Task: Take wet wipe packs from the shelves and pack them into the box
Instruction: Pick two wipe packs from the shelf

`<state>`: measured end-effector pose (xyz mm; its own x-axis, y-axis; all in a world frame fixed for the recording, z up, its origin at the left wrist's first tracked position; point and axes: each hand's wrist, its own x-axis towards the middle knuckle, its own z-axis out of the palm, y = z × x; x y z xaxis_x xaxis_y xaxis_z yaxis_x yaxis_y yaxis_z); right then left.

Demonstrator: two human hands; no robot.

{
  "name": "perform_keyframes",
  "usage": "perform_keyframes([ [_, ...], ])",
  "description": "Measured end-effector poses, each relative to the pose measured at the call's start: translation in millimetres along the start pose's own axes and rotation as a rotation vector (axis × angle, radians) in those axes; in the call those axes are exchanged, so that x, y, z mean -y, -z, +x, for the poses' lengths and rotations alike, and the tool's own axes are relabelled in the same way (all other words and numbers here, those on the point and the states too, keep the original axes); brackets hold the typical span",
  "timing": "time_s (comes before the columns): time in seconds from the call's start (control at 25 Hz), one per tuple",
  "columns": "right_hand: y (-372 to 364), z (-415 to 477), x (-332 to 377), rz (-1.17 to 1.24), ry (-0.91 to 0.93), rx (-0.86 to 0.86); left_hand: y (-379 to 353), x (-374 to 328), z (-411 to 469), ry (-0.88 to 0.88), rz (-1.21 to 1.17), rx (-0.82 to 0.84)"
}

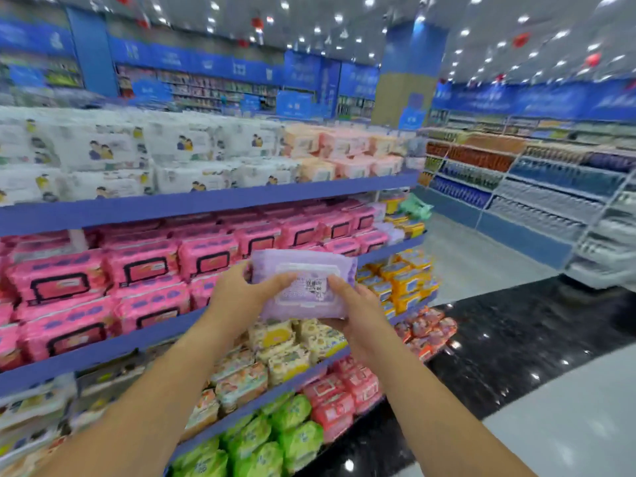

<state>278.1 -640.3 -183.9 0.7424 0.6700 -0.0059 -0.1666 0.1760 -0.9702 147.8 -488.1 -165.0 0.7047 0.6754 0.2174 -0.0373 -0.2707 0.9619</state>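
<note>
A shop aisle seen from head height. To the left, blue shelves (213, 197) run away from the viewer in tiers, crammed with soft packs grouped by colour: white packs (113, 149) on top, pink packs (144, 266) across the middle tier, yellow and cream ones lower, green packs (275, 438) at the bottom. The floor (537, 339) is dark and glossy along the shelf foot, pale further out. More shelving stands well apart at the far right.

Two bare forearms reach forward from the bottom edge. Between them, in front of the pink tier and clear of the shelf, is a purple pack (303, 287) of wet wipes, label side up. The left hand (241, 290) grips its left end, thumb over the top. The right hand (351, 308) cups it from below, thumb pressed on the label. Two hands likely steady a soft, squashy pack so it does not sag or slip.

No box is in view, so the pack probably has yet to be carried there.
</note>
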Motion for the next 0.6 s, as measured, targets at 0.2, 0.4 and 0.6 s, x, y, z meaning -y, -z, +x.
perform_keyframes([
  [0.2, 127.7, 33.0, 122.9, -0.101, 0.146, -0.078, -139.6, -91.3, 62.9, -0.072, -0.185, 0.108],
  [0.4, 239.5, 79.8, 165.9, -0.115, 0.173, -0.171, -266.9, -118.8, 134.2, -0.034, -0.229, 0.219],
  [0.6, 349.4, 173.0, 182.0, -0.233, 0.144, -0.197, -388.0, -87.0, 221.5, -0.02, -0.291, 0.239],
])
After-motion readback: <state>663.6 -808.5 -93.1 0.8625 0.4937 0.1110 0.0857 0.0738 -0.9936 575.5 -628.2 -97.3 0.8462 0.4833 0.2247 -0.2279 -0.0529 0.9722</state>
